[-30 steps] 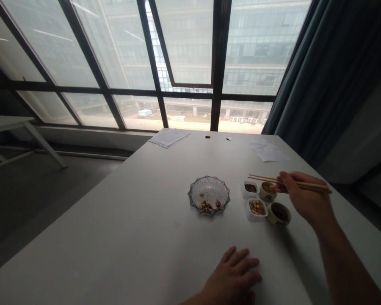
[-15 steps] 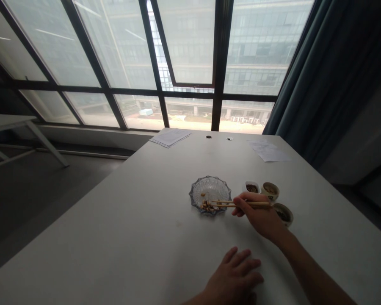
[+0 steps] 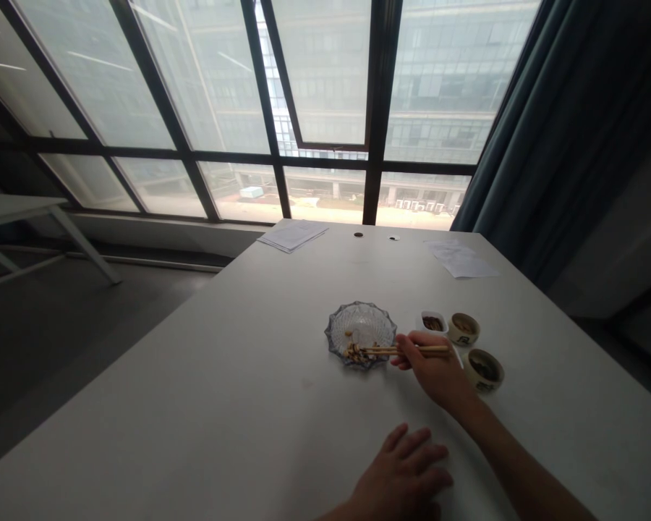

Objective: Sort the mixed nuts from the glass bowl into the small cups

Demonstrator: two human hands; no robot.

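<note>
My right hand [image 3: 431, 365] is closed around a pair of wooden chopsticks [image 3: 383, 350]. Their tips reach left over the rim of a clear glass plate [image 3: 361, 318] and touch a small heap of brown and yellowish pieces [image 3: 358, 353] near its front side. Whether a piece is pinched between the tips, I cannot tell. Nearer to me, my left hand [image 3: 404, 467] rests on the table with its fingers spread, holding nothing. Beside my right hand stand a white square dish [image 3: 432, 323] with dark bits, a small cup [image 3: 464, 328] and another cup [image 3: 484, 369] with dark contents.
The white table [image 3: 195, 391] runs up to the windows. Paper sheets lie at its far left [image 3: 293, 236] and a crumpled sheet [image 3: 461, 258] at far right. Two round cable holes sit near the back edge. A blue curtain [image 3: 515, 159] hangs at right.
My right hand has moved slightly left, pushing the chopsticks further into the heap on the plate. More of the cups now shows. My left hand stays in place.
</note>
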